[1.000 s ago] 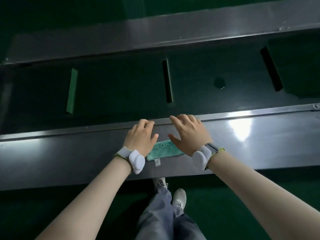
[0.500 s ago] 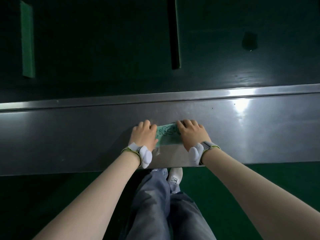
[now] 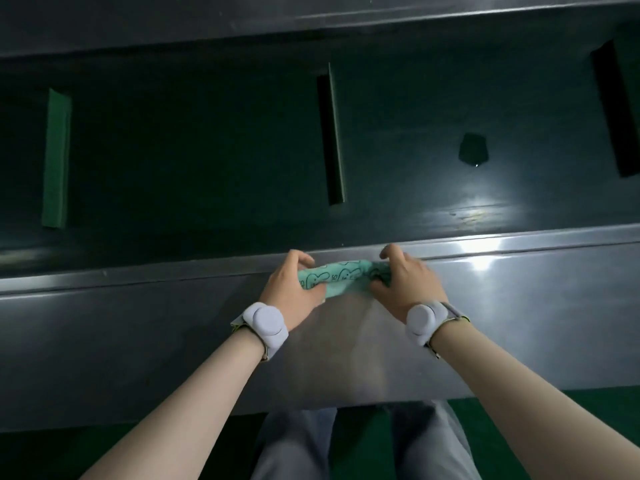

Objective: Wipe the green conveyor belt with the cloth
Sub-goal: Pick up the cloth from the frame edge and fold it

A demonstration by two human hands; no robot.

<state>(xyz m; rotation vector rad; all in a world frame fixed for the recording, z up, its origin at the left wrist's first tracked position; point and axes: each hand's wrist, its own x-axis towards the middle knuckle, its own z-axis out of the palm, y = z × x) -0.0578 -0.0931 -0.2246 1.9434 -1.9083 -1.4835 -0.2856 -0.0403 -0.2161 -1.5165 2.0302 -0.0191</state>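
Observation:
A mint-green cloth (image 3: 337, 277) with printed cartoon outlines is stretched between my two hands, just above the steel side rail (image 3: 138, 327) of the conveyor. My left hand (image 3: 294, 287) grips its left end and my right hand (image 3: 405, 284) grips its bunched right end. The dark green conveyor belt (image 3: 207, 140) runs left to right beyond the rail, with upright green cleats (image 3: 55, 157) across it. Both wrists carry white bands.
A second cleat (image 3: 334, 133) stands mid-belt and a third (image 3: 613, 112) at the right. A small dark spot (image 3: 472, 152) sits on the belt right of centre, near a light glare. A far steel rail (image 3: 311, 19) borders the belt. My legs and green floor lie below.
The cloth lay flat on the rail under my palms; both hands have now closed on its ends and lifted it toward the belt edge. My view shifted.

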